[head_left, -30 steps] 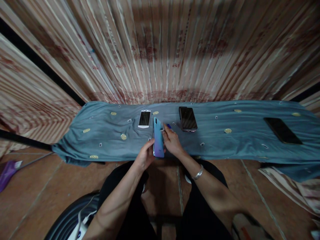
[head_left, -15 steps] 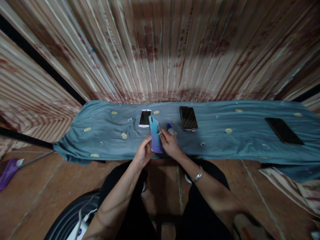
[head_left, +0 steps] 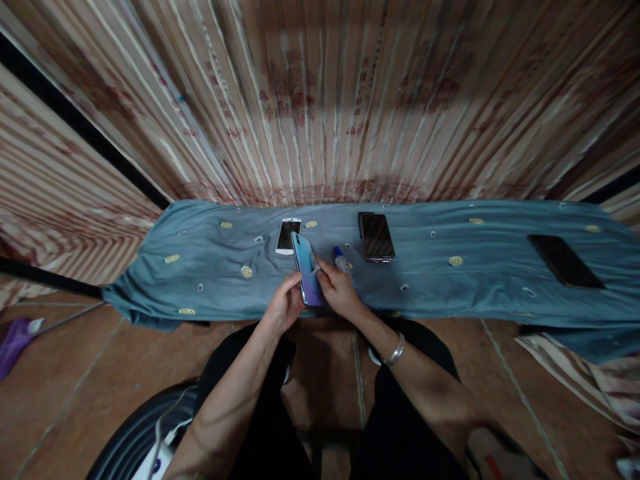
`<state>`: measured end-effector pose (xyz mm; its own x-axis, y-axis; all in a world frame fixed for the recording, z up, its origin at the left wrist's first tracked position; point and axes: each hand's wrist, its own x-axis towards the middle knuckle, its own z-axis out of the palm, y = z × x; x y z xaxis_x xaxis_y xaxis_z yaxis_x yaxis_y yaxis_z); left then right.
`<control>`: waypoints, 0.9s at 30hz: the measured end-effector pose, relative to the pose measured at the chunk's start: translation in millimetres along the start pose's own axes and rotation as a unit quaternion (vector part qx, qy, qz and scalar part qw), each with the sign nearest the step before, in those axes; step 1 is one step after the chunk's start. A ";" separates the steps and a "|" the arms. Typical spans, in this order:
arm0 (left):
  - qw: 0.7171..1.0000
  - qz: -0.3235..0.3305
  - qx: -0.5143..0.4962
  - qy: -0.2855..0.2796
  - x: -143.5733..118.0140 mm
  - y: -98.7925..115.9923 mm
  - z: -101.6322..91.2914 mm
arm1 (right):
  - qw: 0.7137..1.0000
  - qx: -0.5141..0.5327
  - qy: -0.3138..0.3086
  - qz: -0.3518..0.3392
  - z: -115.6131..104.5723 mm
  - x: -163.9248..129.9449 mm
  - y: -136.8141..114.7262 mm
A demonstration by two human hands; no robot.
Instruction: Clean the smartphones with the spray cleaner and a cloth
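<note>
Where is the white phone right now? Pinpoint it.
In the head view the white phone lies screen-up on the blue cloth, left of centre near the far edge, just beyond the blue phone held in both hands.

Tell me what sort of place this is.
Likely a makeshift phone-handling spot in a home: a blue cloth over a low surface, several phones laid out like the black phone, patterned curtains behind, tiled floor.
</note>
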<state>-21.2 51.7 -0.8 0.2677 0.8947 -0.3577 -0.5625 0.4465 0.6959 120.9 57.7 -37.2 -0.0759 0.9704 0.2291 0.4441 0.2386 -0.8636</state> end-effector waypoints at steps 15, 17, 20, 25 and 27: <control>0.998 -0.026 0.013 -0.051 7.3 -10.5 -8.9 | 0.999 -0.031 -0.029 -0.024 -12.0 1.6 0.8; 0.998 -0.019 0.009 -0.057 7.8 -9.7 -6.5 | 0.999 -0.030 -0.028 -0.025 -13.3 1.8 0.0; 0.999 -0.005 0.005 -0.054 10.6 -8.4 -6.6 | 0.998 -0.030 -0.034 -0.031 -14.3 1.7 -1.5; 0.999 0.018 0.019 -0.041 13.9 -7.0 -11.5 | 0.998 -0.018 -0.047 -0.036 -13.5 1.0 -0.8; 0.999 0.022 0.027 -0.041 13.8 -6.8 -12.2 | 0.998 -0.004 -0.055 -0.026 -12.7 1.2 0.9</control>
<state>-23.2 60.8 -18.1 0.3080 0.9108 -0.2750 -0.5330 0.4046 0.7431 132.5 58.6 -32.0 -0.1970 0.9551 0.2215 0.4443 0.2883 -0.8482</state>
